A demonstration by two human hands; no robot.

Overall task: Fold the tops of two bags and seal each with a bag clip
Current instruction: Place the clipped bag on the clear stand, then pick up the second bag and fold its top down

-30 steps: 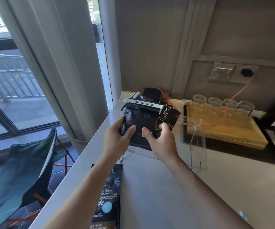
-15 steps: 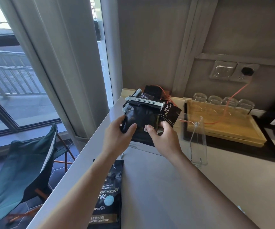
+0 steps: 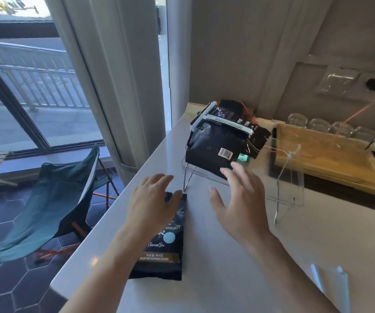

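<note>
A black bag (image 3: 213,150) leans in a clear acrylic stand (image 3: 285,177) at the back of the white counter, its top folded over and held by a white bag clip (image 3: 222,123). A second black bag (image 3: 164,245) lies flat near the counter's left edge, label up. My left hand (image 3: 152,204) hovers over the top end of the flat bag, fingers spread, perhaps touching it. My right hand (image 3: 238,199) is open in the air between the two bags, holding nothing.
A wooden tray (image 3: 330,163) with several upturned glasses (image 3: 330,129) stands at the back right, with an orange cable (image 3: 353,116) running to a wall socket. Another clear object (image 3: 330,285) lies at the front right. A green folding chair (image 3: 53,199) stands on the floor to the left.
Both hands have let go of the clipped bag in the stand and drawn back toward me. My left hand has come down over the flat bag.
</note>
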